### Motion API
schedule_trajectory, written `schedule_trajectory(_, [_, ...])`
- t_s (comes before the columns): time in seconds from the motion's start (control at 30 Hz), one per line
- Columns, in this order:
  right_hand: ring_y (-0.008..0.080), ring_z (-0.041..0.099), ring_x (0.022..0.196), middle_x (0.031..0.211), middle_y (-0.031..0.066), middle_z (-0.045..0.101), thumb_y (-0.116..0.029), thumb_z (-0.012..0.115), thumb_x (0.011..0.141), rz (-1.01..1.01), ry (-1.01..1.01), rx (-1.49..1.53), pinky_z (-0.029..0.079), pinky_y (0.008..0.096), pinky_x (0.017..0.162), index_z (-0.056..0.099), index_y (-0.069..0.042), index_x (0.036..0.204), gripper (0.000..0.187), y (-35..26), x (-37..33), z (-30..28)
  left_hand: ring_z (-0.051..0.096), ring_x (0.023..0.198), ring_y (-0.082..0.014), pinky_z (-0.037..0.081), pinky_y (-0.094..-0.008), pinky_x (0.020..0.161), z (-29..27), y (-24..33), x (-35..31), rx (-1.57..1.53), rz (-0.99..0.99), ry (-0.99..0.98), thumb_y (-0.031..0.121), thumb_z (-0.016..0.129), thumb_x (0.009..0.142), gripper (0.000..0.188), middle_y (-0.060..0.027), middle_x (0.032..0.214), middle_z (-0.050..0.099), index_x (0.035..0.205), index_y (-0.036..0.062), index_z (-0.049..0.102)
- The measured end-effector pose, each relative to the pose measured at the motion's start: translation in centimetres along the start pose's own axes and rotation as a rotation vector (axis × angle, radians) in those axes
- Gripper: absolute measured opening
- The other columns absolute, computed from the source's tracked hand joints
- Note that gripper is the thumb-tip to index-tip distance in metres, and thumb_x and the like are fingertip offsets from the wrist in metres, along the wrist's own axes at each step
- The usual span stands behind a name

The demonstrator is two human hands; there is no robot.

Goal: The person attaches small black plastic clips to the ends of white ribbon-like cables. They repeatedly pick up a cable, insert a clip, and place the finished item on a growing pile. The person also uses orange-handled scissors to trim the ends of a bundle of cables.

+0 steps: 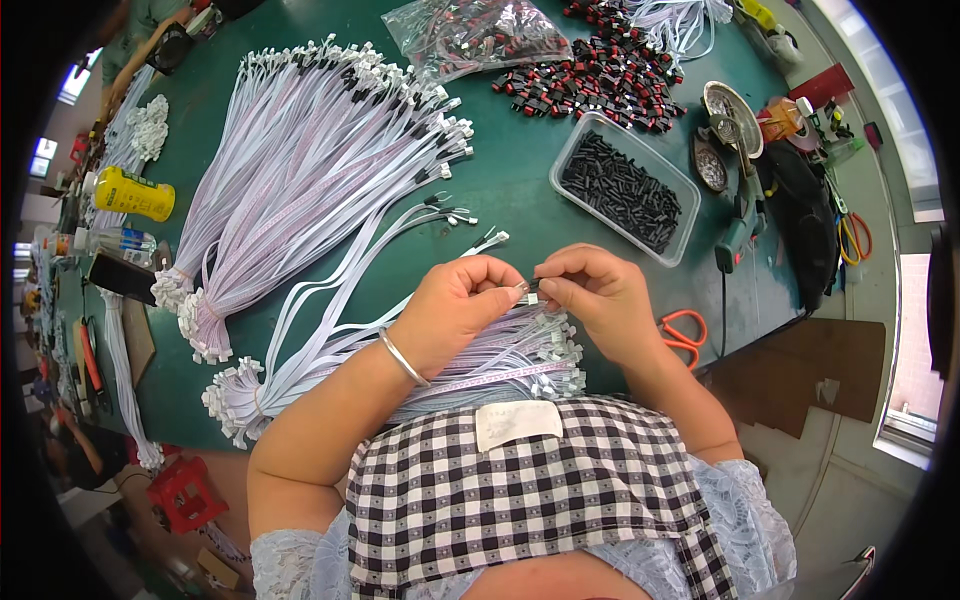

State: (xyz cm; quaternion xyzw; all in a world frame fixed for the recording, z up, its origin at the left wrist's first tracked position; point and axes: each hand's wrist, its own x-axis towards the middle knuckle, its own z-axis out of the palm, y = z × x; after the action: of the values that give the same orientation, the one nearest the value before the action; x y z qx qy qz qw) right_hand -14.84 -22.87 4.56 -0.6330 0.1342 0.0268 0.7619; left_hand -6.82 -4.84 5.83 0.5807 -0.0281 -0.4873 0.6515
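My left hand (462, 302), with a bangle on the wrist, is closed in a pinch at the end of a thin wire. Opposite it, my right hand (597, 298) pinches a small black sleeve (533, 284), and the fingertips of both hands almost meet. A little white connector (530, 299) shows just below the fingertips. Under and in front of my hands lies a bundle of flat white and pink cables (480, 365) with white connectors at both ends. Several loose cables (330, 285) with bare dark tips run off to the left.
A large cable bundle (300, 170) fills the far left. A clear tub of black sleeves (625, 185) stands right of centre, before a heap of red and black parts (610, 75) and a plastic bag (475, 40). Orange scissors (684, 335), a soldering iron stand (735, 115) and a glue gun (738, 235) sit rightward.
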Motion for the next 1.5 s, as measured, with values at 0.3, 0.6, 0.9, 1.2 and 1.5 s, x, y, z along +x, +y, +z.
schedule_trajectory(0.3, [0.0088,0.061,0.071,0.089,0.0049,0.061,0.001,0.067,0.083,-0.025,0.002,-0.095,0.049,0.0207,0.062,0.067,0.004,0.093,0.011,-0.4,0.0,0.2,0.04,0.059,0.0002,0.031,-0.0149,0.051,-0.2,-0.4,0.1,0.019,0.021,-0.006,0.01,0.061,0.089,0.012,0.0054,0.077,0.055,0.099,0.0029,0.062])
schedule_trajectory(0.6, [0.0139,0.063,0.073,0.085,0.007,0.064,0.001,0.067,0.079,-0.157,-0.069,-0.413,0.05,0.026,0.063,0.069,-0.001,0.091,0.012,-1.2,0.4,-0.4,0.049,0.068,-0.0009,0.04,-0.0155,0.061,-0.5,-1.0,0.4,0.156,0.034,0.002,0.007,0.063,0.088,0.013,0.0033,0.082,0.059,0.1,0.002,0.062])
schedule_trajectory(0.9, [0.0138,0.061,0.072,0.081,0.0067,0.063,0.002,0.065,0.079,-0.137,-0.163,-0.496,0.048,0.0271,0.062,0.068,-0.002,0.089,0.011,-2.4,0.7,-0.8,0.055,0.07,-0.0049,0.046,-0.019,0.065,-0.8,-0.1,-0.1,0.13,-0.028,-0.109,0.003,0.059,0.086,0.027,-0.0006,0.084,0.061,0.113,-0.0002,0.058])
schedule_trajectory(1.2, [0.0128,0.062,0.074,0.081,0.0072,0.065,-0.002,0.066,0.079,0.004,-0.297,-0.519,0.049,0.0263,0.066,0.066,-0.001,0.094,0.014,-3.6,1.4,-0.8,0.062,0.068,-0.0071,0.05,-0.0229,0.066,0.5,0.5,-1.0,0.573,0.226,0.038,-0.001,0.065,0.079,0.046,-0.0034,0.075,0.065,0.123,0.0035,0.053])
schedule_trajectory(1.5, [0.0153,0.062,0.077,0.085,0.0078,0.066,-0.003,0.069,0.077,-0.013,-0.319,-0.583,0.05,0.0291,0.07,0.065,-0.001,0.096,0.019,-3.5,1.5,0.2,0.062,0.065,-0.0084,0.05,-0.0237,0.064,0.4,0.3,-1.2,0.575,0.312,0.155,-0.001,0.069,0.076,0.049,-0.0041,0.072,0.066,0.122,0.0045,0.055])
